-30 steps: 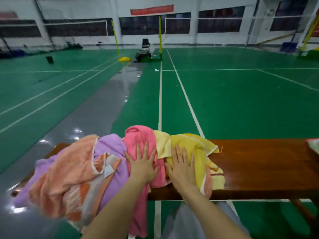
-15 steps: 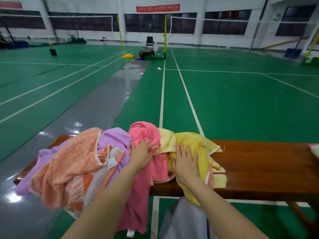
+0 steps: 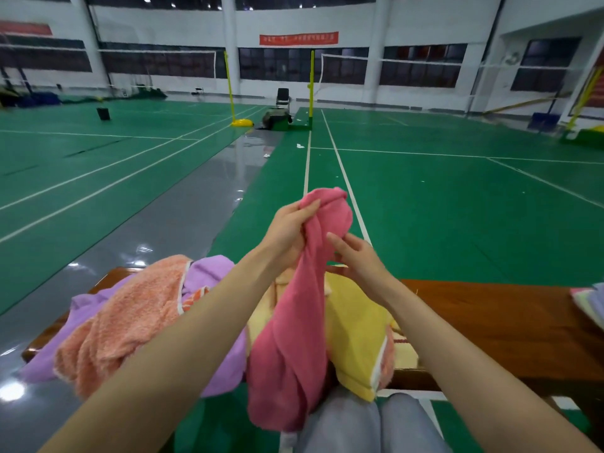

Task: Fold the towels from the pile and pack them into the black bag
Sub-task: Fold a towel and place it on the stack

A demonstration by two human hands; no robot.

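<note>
Near the centre of the frame my left hand (image 3: 286,232) has its grip clenched around the top of the pink towel (image 3: 294,322), holding it up so the rest hangs bunched toward the lower middle. My right hand (image 3: 358,256) sits just beside it, fingers loosely spread and touching the towel's right edge; I cannot tell whether it pinches the cloth. Below, on the wooden tabletop (image 3: 490,318), the pile lies at lower left and centre: an orange towel (image 3: 130,318), a purple towel (image 3: 209,273) and a yellow towel (image 3: 356,335). More folded cloth (image 3: 591,305) peeks in at the right edge.
</note>
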